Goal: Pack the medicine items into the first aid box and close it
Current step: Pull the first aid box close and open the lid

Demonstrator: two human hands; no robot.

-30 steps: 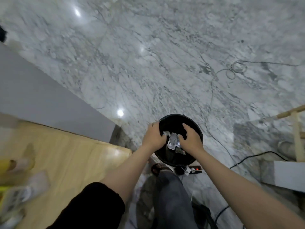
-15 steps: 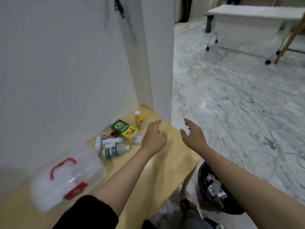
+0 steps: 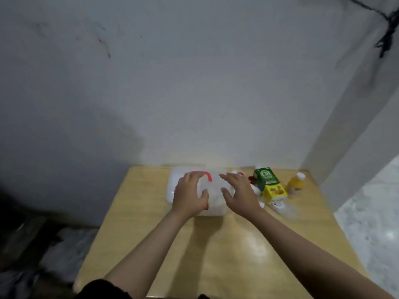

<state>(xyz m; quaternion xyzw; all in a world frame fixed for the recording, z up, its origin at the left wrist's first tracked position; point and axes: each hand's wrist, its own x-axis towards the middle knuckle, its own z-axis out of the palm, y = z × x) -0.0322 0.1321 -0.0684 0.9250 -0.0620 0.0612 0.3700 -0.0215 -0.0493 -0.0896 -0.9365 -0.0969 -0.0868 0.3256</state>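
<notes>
Head: first aid box (image 3: 172, 186), seemingly shut.

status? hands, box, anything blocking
Both hands flat on the closed first aid box, gripping nothing. Medicine items unpacked beside it, right. Nothing blocking.

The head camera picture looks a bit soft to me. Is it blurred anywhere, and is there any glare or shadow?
In the head view, the translucent first aid box and both hands, left hand and right hand, look slightly smeared; ceiling light glares pale on the wooden table; a broad dark shadow covers the wall's lower left.
</notes>
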